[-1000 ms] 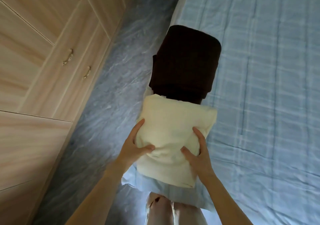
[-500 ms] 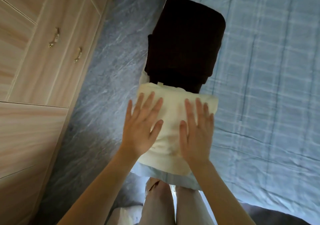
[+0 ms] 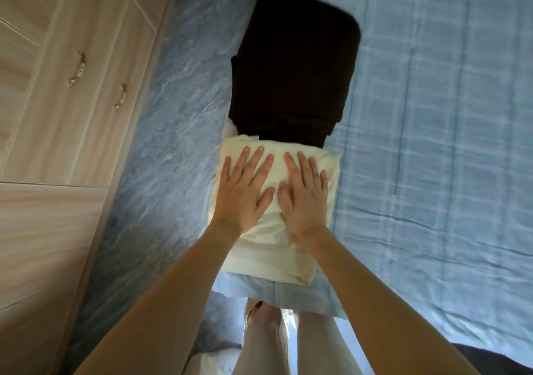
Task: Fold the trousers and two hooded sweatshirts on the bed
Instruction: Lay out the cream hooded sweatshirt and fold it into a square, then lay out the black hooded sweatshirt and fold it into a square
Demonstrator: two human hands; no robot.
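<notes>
- Wardrobe (image 3: 72, 121): pale wood doors at far left. Not involved.
- Floor (image 3: 173, 121): blue-grey and marbled, exposed between wardrobe and bed. Anything pushed over the bed's left edge would be received here.
- Left hand (image 3: 245, 193): laid flat on the cream garment, fingers (image 3: 252, 167) straight and spread. Nothing is gripped.
- Cream garment (image 3: 268, 248): folded into a thick block and placed on the near corner of the bed, its left side close along the edge. Whether it is a sweatshirt or the trousers cannot be told. Risk: by uneven pressure the layers could be squeezed sideways, so that the fold is sprung open or the block is slid toward the floor.
- Dark brown garment (image 3: 294, 66): folded and set just beyond the cream one, edges touching. Risk: it could be shoved or rucked if the cream block is pushed forward.
- Right hand (image 3: 305, 199): flat beside the left, thumbs nearly touching, fingers extended. Nothing is held.
- Bed (image 3: 447, 144): covered in pale blue check. Wrinkles could be dragged in under the garments.
</notes>
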